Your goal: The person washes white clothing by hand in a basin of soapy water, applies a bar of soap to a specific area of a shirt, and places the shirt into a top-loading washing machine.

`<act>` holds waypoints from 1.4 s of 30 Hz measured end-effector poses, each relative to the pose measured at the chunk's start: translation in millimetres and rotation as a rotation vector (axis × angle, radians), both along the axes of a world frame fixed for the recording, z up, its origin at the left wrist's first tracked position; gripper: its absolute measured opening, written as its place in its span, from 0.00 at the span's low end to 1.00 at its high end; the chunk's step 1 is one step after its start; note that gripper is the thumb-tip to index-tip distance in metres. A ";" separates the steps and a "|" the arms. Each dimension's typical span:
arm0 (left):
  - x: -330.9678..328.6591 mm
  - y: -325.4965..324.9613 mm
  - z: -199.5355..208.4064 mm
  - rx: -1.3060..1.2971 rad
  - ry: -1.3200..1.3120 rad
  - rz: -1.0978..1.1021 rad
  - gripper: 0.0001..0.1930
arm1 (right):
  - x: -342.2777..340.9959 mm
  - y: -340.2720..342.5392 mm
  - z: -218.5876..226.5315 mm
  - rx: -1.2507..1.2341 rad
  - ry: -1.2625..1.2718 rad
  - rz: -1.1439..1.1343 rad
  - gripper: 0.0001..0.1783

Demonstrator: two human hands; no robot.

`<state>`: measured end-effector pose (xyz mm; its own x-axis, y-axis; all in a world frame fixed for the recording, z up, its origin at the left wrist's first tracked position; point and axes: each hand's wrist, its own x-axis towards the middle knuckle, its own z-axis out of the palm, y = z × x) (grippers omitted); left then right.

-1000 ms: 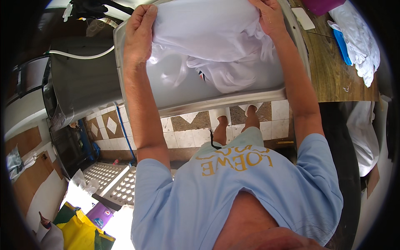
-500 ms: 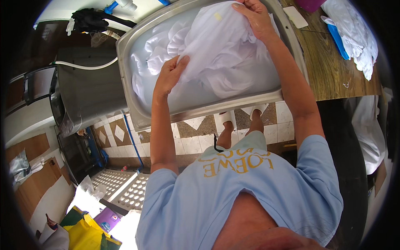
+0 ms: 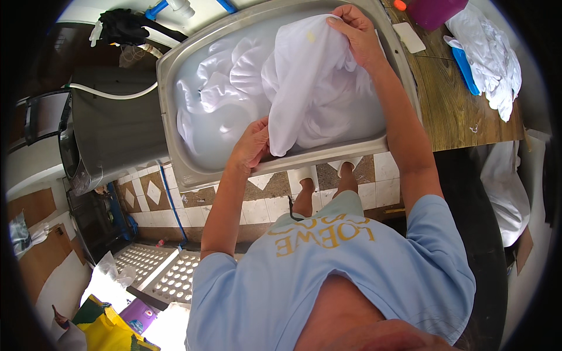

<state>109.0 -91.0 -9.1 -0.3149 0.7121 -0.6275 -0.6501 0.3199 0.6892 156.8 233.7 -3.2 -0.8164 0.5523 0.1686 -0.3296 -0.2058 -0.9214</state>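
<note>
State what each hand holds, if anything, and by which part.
A white cloth: the right hand pinches its upper right edge; the left hand holds its lower left edge.

I'm watching a wide, head-worn fisheye camera looking steeply down past the pale blue short-sleeved shirt (image 3: 333,292), facing the rectangular grey metal basin (image 3: 333,153) close below and catching the brown wood-grain tabletop (image 3: 451,105) off to its right.
</note>
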 end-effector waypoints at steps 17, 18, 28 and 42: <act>1.9 37.6 51.4 0.517 0.374 0.471 0.26 | 68.0 -124.1 54.4 0.602 -0.248 0.196 0.17; 5.6 41.9 57.9 0.508 0.356 0.468 0.26 | 65.9 -153.4 46.2 0.749 -0.210 -0.012 0.17; 1.6 48.1 -5.3 0.562 0.618 0.303 0.24 | 63.0 -156.2 71.2 0.511 -0.097 -0.034 0.09; -34.0 138.4 -1.9 0.637 0.344 0.391 0.19 | 86.1 -160.8 59.6 0.774 -0.094 0.197 0.09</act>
<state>75.0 47.3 -11.0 -0.7147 0.6984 0.0368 -0.3532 -0.4058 0.8430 242.9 72.9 56.4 -0.9166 0.1512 0.3702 -0.2675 0.4564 -0.8486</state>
